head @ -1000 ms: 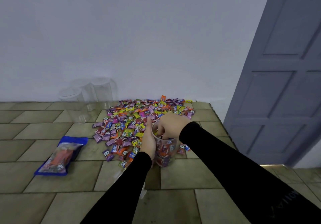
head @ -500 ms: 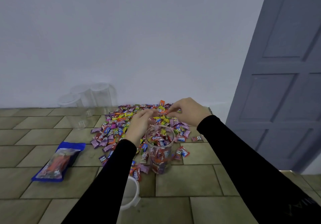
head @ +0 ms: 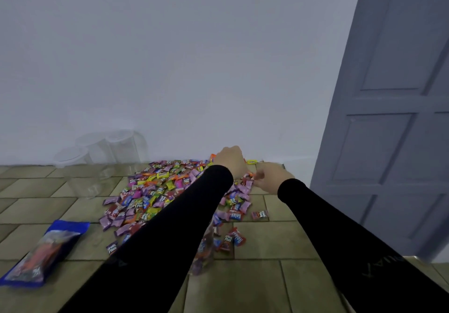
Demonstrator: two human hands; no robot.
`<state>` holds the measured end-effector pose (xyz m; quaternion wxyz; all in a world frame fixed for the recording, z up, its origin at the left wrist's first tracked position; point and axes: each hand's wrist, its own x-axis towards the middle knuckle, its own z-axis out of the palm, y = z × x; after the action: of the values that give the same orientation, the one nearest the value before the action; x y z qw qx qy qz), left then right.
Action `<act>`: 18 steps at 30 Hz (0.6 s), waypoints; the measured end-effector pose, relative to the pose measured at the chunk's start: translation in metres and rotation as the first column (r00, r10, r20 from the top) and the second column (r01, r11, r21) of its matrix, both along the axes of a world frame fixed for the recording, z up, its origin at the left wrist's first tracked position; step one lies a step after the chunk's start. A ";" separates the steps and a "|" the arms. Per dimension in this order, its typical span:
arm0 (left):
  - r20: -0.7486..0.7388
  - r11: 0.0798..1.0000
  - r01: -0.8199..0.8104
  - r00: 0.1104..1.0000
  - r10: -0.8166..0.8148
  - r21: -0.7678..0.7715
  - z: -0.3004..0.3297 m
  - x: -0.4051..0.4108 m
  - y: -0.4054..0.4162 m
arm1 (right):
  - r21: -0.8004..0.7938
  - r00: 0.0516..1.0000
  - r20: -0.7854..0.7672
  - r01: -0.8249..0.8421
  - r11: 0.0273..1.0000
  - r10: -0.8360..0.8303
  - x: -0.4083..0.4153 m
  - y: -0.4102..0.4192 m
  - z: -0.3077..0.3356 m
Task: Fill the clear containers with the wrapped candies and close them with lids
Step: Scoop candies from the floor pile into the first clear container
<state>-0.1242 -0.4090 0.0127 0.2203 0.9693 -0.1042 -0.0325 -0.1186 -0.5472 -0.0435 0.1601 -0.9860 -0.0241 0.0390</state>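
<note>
Blue bag [head: 45, 252]: lies flat on the tiled floor [head: 262, 286] at far left, well apart from the hands. Clear window shows orange and red contents; what they are cannot be told.

Empty containers [head: 97, 157]: three clear tubs stand upright against the wall [head: 170, 57], left of the candy pile. All three look empty. The two at the back touch or nearly touch; the front one stands just beside them. Whether the pale tops are lids or bare rims cannot be told.

Candy pile [head: 155, 191]: wrapped candies in pink, purple, yellow, orange, green and blue, spread on the floor from the wall toward the camera. Some wrappers read "Relax".

Filling container [head: 204, 252]: clear, upright on the floor at the near edge of the pile, mostly hidden behind the left sleeve [head: 170, 235]. Wrapped candies show through its wall; fill level and rim hidden.

Left hand [head: 230, 160]: reaches over the far end of the pile, back of hand to the camera, fingers curled down out of sight. Grasp cannot be told.

Right hand [head: 272, 176]: just beside the left, low at the pile's right edge. Fingers bent toward the candies, blurred; grasp cannot be told.

Door [head: 393, 118]: grey, panelled, far right.
</note>
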 end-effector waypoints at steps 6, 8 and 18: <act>-0.099 0.961 0.108 0.991 -0.085 0.255 -0.010 0.060 0.004 | 0.041 1.000 -0.021 0.008 0.999 -0.007 0.041 -0.016 -0.016; -0.140 0.936 0.149 0.984 -0.109 0.320 -0.016 0.080 0.007 | 0.026 1.000 -0.016 -0.007 1.000 0.007 0.057 -0.017 -0.020; -0.190 0.877 0.203 0.973 -0.130 0.436 -0.070 0.173 0.015 | 0.084 0.998 -0.020 -0.052 0.995 0.054 0.143 -0.005 -0.060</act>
<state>0.0486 -0.3942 -0.0577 -0.0074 0.9757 -0.1595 -0.1500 0.0249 -0.5521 -0.1031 0.2001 -0.9770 -0.0498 0.0533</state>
